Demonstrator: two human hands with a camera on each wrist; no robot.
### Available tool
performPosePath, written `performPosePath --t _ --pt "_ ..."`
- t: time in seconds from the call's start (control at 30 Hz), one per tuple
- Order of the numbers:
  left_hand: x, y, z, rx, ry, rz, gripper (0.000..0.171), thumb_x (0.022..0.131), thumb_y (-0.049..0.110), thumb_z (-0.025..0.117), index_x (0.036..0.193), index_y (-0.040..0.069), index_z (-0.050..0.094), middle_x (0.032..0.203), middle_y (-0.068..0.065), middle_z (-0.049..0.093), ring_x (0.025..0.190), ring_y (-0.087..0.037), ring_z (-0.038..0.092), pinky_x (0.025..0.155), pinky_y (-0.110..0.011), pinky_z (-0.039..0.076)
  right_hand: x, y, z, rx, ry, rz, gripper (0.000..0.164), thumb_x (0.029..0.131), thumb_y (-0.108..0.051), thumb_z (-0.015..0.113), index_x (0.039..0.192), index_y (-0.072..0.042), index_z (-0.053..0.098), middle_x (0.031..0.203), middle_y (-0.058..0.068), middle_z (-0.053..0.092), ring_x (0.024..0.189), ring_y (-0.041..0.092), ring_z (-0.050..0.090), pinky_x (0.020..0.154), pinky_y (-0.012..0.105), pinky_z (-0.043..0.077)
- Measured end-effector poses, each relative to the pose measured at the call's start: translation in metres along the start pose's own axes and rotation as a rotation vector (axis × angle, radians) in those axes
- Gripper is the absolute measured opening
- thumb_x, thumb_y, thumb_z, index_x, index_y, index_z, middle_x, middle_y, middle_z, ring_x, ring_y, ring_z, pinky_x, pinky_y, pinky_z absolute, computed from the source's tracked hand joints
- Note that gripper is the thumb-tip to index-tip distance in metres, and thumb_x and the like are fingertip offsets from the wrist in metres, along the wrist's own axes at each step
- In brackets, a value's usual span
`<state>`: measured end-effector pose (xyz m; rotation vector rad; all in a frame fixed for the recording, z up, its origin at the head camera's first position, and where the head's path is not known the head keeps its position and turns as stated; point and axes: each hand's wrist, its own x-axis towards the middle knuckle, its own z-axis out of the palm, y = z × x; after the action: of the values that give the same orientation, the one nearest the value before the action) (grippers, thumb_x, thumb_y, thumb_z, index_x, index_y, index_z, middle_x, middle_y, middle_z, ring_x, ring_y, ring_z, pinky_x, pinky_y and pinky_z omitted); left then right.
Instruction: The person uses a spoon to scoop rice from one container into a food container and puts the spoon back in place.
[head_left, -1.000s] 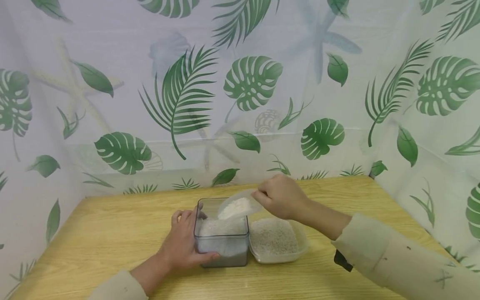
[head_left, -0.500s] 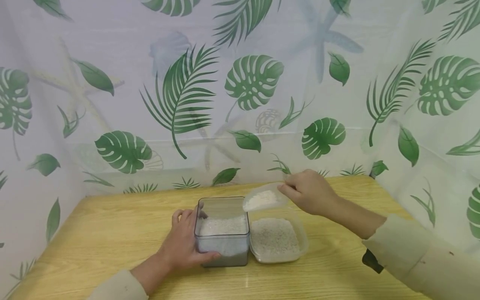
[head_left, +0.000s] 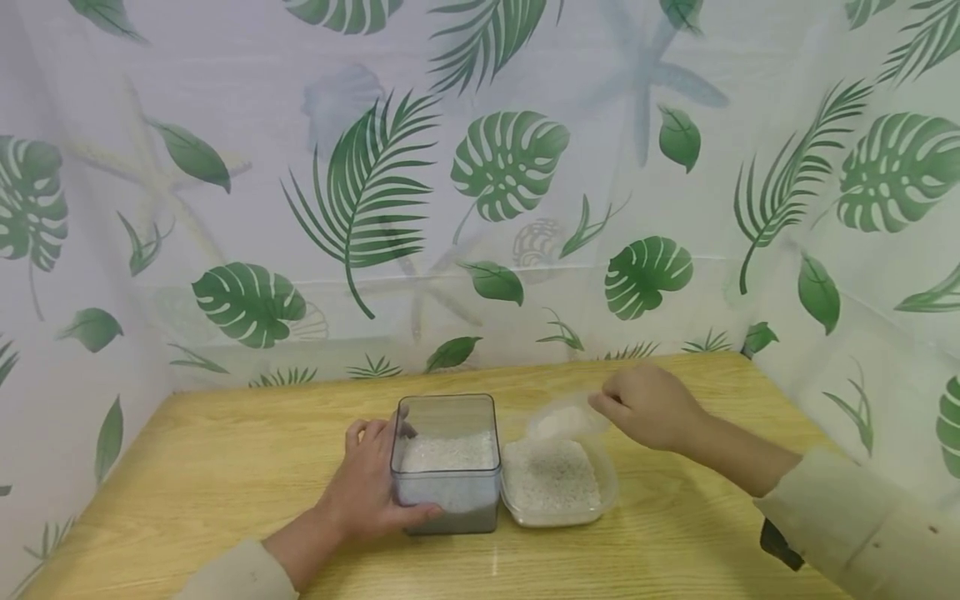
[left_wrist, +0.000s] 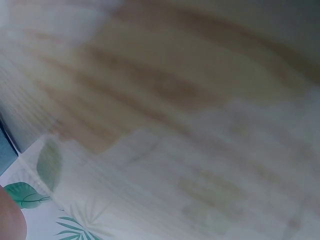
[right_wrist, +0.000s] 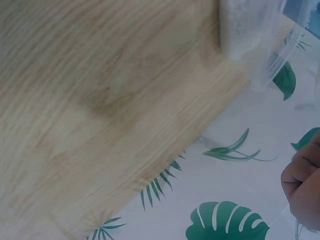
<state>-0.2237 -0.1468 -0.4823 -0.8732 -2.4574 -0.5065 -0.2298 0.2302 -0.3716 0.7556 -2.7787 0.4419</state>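
In the head view my left hand (head_left: 367,487) holds the left side of a square, grey see-through container (head_left: 457,504), thumb along its front and fingers reaching behind. White grain that looks like rice (head_left: 450,452) fills its lower part. My right hand (head_left: 652,408) grips a translucent scoop (head_left: 566,417) by its right end. White grain lies in the scoop, which hangs low over the back of a shallow clear tub (head_left: 609,492) filled with similar grain (head_left: 555,479). The tub stands right beside the container. Part of the right hand (right_wrist: 302,187) appears in the right wrist view.
Both containers stand on a wood-grain table (head_left: 247,475). A white curtain with green leaf prints (head_left: 510,167) rises at the table's back and sides. The left wrist view shows mostly blurred tabletop (left_wrist: 150,85).
My right hand has carried the scoop rightward from over the grey container, then lowered it over the clear tub. The left hand and both containers have stayed in place.
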Motion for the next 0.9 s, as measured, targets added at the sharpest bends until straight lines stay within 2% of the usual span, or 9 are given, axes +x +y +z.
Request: performPosePath --t 0.17,0.5,0.9 --pt "0.0 0.001 0.0 -0.011 -0.012 -0.014 0.128 0.075 0.094 0.036 0.152 -0.007 0.023 0.122 -0.007 0.056 0.113 -0.024 0.049 0.103 -0.051 0.021 -0.003 0.0 0.01 -0.038 -0.047 -0.024 0.051 0.099 -0.023 0.057 0.052 -0.023 0.035 0.05 -0.014 0.026 0.047 0.003 0.022 0.049 0.022 0.024" --pt "0.001 0.001 0.001 -0.004 -0.016 -0.017 0.127 0.074 0.095 0.038 0.153 -0.004 0.021 0.121 -0.005 0.056 0.115 -0.025 0.051 0.104 -0.052 0.022 -0.003 0.0 0.022 -0.086 -0.071 -0.055 0.05 0.097 -0.022 0.058 0.053 -0.024 0.035 0.05 -0.014 0.026 0.047 0.002 0.023 0.048 0.022 0.024" --pt "-0.001 -0.001 0.0 0.002 -0.015 -0.021 0.128 0.074 0.095 0.035 0.155 -0.002 0.016 0.121 -0.006 0.056 0.113 -0.025 0.051 0.104 -0.052 0.022 0.002 -0.003 0.021 -0.169 -0.052 -0.109 0.05 0.097 -0.022 0.059 0.052 -0.024 0.036 0.05 -0.014 0.027 0.047 0.002 0.023 0.047 0.022 0.025"
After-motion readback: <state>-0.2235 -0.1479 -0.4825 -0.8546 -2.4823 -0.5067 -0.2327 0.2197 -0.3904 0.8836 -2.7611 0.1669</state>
